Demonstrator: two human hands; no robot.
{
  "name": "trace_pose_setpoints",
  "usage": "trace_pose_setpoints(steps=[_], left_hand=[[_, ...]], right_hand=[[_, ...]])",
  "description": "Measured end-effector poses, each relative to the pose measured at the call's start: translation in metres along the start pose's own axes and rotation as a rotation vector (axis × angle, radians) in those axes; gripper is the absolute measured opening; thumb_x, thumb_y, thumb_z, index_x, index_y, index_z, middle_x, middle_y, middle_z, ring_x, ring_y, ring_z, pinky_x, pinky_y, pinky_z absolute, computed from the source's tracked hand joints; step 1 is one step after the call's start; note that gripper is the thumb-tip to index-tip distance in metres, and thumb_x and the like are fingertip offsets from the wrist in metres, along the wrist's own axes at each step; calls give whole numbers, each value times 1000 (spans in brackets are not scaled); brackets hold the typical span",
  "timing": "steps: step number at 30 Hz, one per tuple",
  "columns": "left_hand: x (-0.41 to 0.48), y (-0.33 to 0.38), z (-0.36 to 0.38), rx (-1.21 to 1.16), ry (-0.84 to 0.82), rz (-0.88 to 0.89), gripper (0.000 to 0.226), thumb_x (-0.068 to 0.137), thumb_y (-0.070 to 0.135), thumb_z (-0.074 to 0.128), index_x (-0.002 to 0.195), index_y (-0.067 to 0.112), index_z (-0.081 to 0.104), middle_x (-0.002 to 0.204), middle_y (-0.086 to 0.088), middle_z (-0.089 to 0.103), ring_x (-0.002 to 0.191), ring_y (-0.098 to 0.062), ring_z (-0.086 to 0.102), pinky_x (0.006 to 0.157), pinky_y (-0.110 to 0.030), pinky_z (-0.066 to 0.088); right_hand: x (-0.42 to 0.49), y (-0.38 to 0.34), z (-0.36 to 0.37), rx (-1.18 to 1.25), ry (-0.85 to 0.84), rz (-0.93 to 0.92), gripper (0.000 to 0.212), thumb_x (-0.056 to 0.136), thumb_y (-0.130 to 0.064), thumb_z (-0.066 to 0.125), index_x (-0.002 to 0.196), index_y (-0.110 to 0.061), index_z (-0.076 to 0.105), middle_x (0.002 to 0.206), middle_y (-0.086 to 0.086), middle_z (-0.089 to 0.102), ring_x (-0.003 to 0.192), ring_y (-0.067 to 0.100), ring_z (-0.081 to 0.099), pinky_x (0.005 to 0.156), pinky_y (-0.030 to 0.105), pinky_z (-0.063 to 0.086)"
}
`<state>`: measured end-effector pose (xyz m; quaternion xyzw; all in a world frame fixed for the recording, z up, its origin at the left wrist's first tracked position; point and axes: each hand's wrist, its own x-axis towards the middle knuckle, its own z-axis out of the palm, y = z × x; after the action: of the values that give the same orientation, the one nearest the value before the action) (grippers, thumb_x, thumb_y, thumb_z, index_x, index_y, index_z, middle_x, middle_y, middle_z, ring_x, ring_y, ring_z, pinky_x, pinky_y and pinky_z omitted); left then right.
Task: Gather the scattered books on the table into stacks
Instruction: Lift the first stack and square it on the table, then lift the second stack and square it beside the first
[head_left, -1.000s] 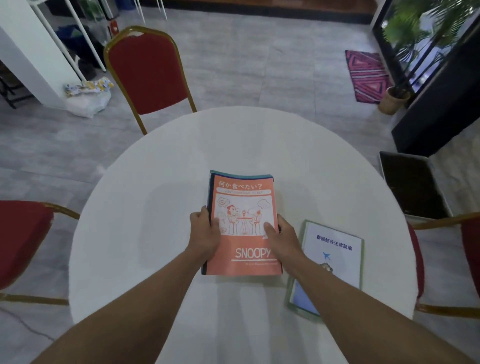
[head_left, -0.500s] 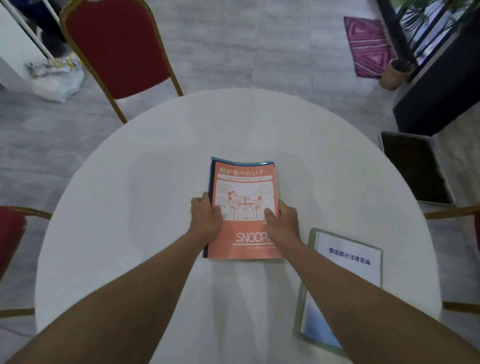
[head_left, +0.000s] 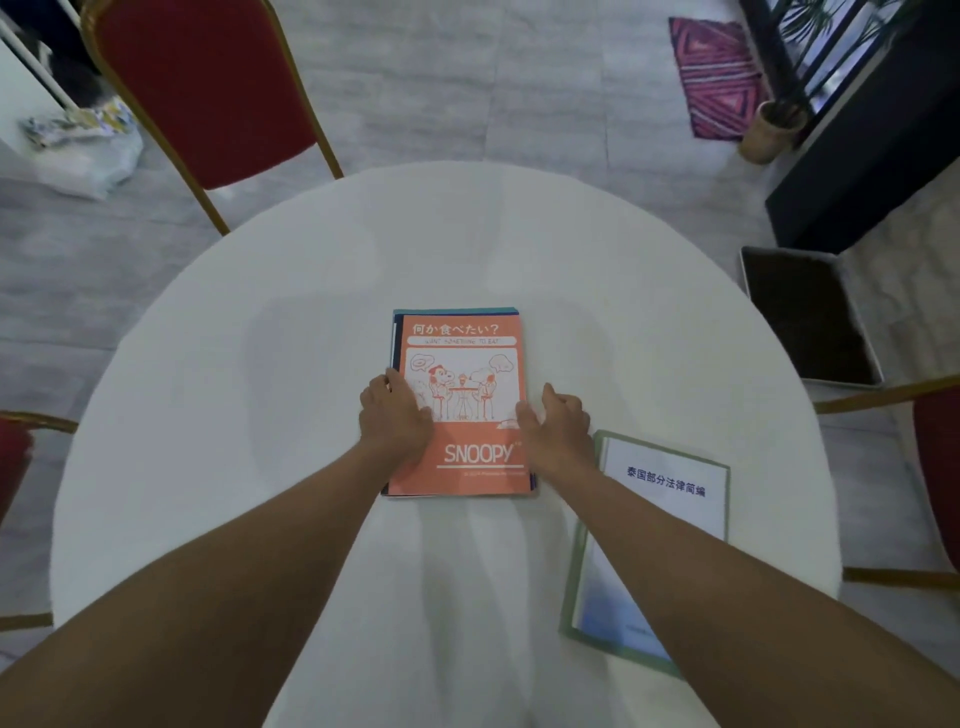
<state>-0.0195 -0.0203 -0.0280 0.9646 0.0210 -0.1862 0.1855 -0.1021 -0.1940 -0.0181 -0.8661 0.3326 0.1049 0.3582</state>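
An orange Snoopy book (head_left: 462, 332) tops a small stack at the middle of the round white table (head_left: 260, 364); blue covers (head_left: 454, 310) peek out at its far and left edges. My left hand (head_left: 395, 415) rests over the stack's left edge, fingers curled onto the cover. My right hand (head_left: 558, 431) sits just off the right edge, thumb touching the book, fingers spread loosely on the cloth. A white book with a green border (head_left: 670, 488) lies apart near the table's right front, partly hidden under my right forearm.
A red chair (head_left: 208, 88) stands at the far left of the table, another red chair (head_left: 13, 452) at the left and a third (head_left: 940, 467) at the right. On the floor to the right are a dark tray (head_left: 805, 317) and a potted plant (head_left: 769, 130).
My right hand has slid off the stack's right side and loosened its fingers. The left hand stays on the left edge. The camera has tilted further down.
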Motion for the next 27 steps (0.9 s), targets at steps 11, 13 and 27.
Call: trace_pose_setpoints(steps=[11, 13, 27], left_hand=[[-118, 57, 37, -246, -160, 448, 45, 91, 27, 65, 128, 4, 56, 119, -14, 53, 105, -24, 54, 91, -25, 39], [-137, 68, 54, -202, -256, 431, 50, 93, 34, 61, 131, 2, 53, 122, -18, 51, 112, -28, 53, 96, -26, 37], [-169, 114, 97, -497, -461, -83, 41, 77, 24, 73, 106, -4, 68, 106, -22, 71, 95, -35, 71, 73, -34, 57]], right_hand=[[-74, 104, -62, 38, 388, -9, 48, 95, -31, 56, 141, -17, 50, 135, 8, 44, 127, 29, 39, 110, 44, 28], [-85, 127, -71, 14, 389, 111, 53, 93, -36, 58, 141, -17, 48, 140, 9, 38, 130, 31, 35, 110, 45, 26], [-96, 195, -90, 384, 75, 373, 66, 77, -43, 77, 125, -3, 57, 127, 16, 59, 114, 33, 62, 97, 47, 52]])
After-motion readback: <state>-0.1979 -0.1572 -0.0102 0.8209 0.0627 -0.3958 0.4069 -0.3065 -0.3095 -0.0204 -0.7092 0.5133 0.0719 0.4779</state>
